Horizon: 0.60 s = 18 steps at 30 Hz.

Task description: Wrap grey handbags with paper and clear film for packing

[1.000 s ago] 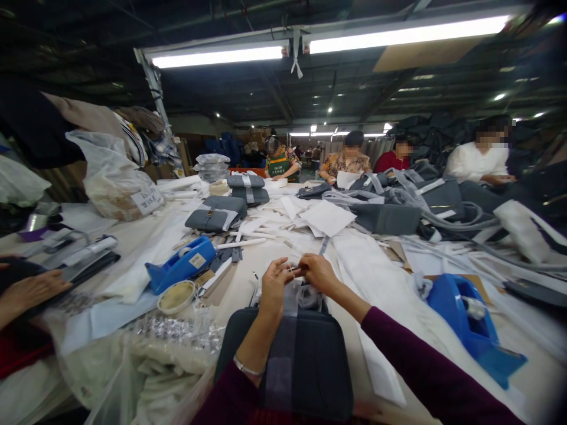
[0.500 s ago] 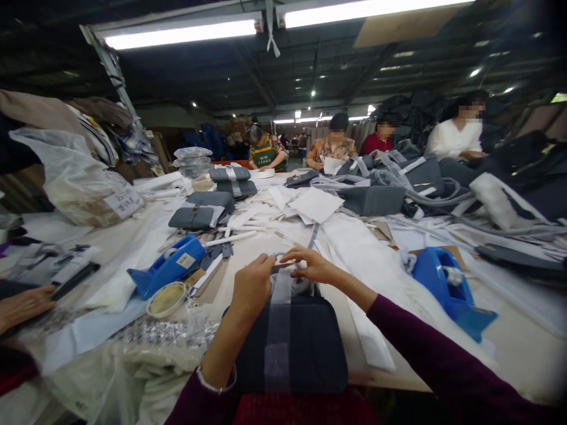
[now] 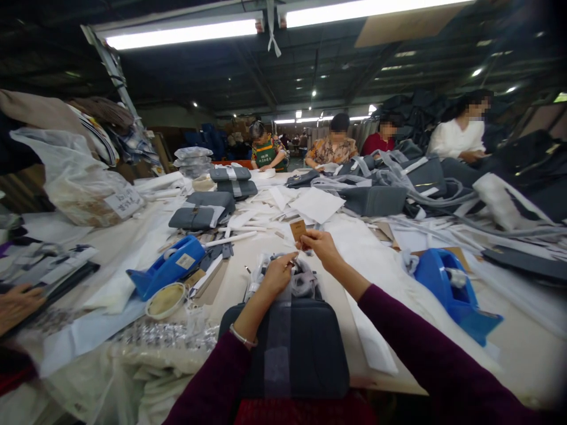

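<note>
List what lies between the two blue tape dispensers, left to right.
In the head view: brown and white strips, then the left hand and right hand, which holds a brown tag, near the dark bag, then white sheeting.

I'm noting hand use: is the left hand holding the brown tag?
No, the right hand holds the brown tag near its lower edge.
</note>
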Each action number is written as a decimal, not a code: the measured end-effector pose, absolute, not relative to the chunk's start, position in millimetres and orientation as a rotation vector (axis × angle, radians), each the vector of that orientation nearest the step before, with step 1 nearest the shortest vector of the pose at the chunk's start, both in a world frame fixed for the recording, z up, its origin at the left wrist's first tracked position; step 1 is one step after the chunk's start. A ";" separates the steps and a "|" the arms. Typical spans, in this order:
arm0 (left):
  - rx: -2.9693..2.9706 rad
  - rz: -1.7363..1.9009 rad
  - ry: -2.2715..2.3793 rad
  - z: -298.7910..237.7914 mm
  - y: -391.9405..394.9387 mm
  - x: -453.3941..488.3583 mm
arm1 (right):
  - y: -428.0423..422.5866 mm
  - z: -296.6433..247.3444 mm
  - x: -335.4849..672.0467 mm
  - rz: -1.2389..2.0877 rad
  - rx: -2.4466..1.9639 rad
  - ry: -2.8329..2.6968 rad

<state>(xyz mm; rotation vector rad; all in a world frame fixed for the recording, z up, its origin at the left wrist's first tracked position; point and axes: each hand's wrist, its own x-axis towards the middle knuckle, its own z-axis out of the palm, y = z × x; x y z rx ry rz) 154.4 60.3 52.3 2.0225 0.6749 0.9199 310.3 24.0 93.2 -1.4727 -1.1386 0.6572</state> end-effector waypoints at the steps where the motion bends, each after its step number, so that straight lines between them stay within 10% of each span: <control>1: 2.013 0.945 0.691 56.2 58.0 149.6 | 31.6 95.6 313.7 0.637 -1.525 -1.096; 18: 2.584 0.799 1.092 33.0 -39.2 13.1 | -154.8 28.5 275.4 1.436 -1.480 -0.349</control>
